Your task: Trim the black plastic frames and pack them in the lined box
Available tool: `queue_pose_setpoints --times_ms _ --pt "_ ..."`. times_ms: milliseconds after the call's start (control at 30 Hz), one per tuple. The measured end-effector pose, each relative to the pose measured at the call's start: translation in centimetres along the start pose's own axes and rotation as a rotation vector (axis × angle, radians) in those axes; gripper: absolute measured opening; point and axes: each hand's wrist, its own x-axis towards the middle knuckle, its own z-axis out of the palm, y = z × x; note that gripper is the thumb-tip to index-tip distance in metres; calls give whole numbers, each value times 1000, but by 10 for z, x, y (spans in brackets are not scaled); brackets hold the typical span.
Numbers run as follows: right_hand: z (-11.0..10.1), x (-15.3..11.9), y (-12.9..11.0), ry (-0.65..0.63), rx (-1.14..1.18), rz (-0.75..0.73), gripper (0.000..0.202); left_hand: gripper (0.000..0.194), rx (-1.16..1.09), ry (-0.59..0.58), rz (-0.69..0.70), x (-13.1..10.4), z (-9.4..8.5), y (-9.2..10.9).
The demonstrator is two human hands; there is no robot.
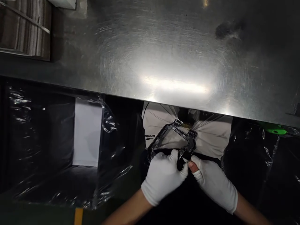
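Note:
A dark angular frame [161, 132] with an open middle and small holes along its rim is held over my lap, below the table's front edge. My left hand [162, 175], in a white glove, is closed around the frame's lower side. Close by on the right, my right hand [211, 179] wears a white glove that leaves the thumb tip bare. Its thumb and fingers are pinched together at the frame's lower right corner. A small pale sliver shows at the pinch, too small to name.
A scratched metal table [164, 56] spans the top of the view. Strapped brown cardboard sheets [25, 29] stand at its left. Below left is a clear plastic bag [112, 175] around a dark bin with a white panel [86, 134]. A green object [275, 129] lies at the right.

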Motion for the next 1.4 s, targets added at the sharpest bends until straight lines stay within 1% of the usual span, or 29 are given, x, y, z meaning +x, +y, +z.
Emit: queue_pose_setpoints --times_ms 133,267,433,700,833,1033,1133,1200,1300,1400 --pt "2 1 -1 18 -127 17 60 22 48 10 -27 -2 1 2" --pt "3 0 -2 41 -166 25 59 22 63 42 -68 -3 4 6" --pt "6 1 -4 35 -131 64 54 27 133 97 -72 -2 4 8" --pt "13 3 -2 35 -58 120 60 32 189 105 -116 -2 8 9" --pt "15 3 0 61 -81 116 60 32 174 80 -135 -2 10 10" --pt "18 4 2 100 -25 99 61 35 151 69 -145 -2 13 11" --pt "13 3 2 102 51 98 61 34 155 58 -174 0 12 11" --pt "7 1 6 124 168 62 59 37 162 62 -218 0 12 10" --pt "-2 -3 20 184 359 10 54 42 165 71 -240 -1 14 6" --pt "-7 -6 37 199 497 52 49 48 107 81 -226 -3 15 0"
